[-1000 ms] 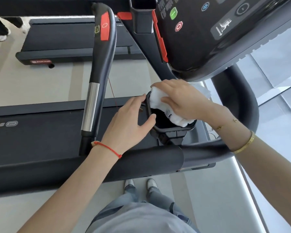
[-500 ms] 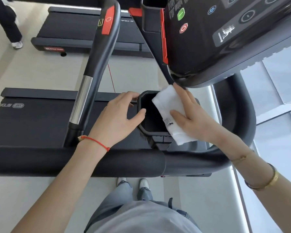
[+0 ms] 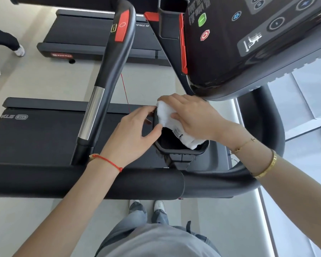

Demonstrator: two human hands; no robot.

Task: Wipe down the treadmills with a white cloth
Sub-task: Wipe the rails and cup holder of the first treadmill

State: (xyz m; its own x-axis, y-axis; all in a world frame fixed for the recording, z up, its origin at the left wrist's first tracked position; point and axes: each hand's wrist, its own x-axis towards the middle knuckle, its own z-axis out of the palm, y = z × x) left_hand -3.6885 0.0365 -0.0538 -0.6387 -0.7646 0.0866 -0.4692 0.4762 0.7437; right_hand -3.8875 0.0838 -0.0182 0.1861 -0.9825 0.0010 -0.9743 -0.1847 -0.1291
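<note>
A black cup holder (image 3: 180, 148) juts from the treadmill under the console (image 3: 248, 39). My right hand (image 3: 195, 117) presses a folded white cloth (image 3: 167, 115) onto the holder's far rim; part of the cloth hangs inside the holder. My left hand (image 3: 132, 134) grips the holder's left rim, thumb at the inner edge. The holder's bottom is hidden by cloth and shadow.
A black handrail (image 3: 107, 75) with a red pad and chrome band rises on the left. A padded front bar (image 3: 82, 182) crosses below my arms. The treadmill belt (image 3: 35, 138) lies under it. Another treadmill (image 3: 93, 39) stands beyond. Someone's legs (image 3: 6, 43) are at far left.
My right hand slid the cloth from the holder's right side up to its far left rim. My left hand kept its hold on the left rim.
</note>
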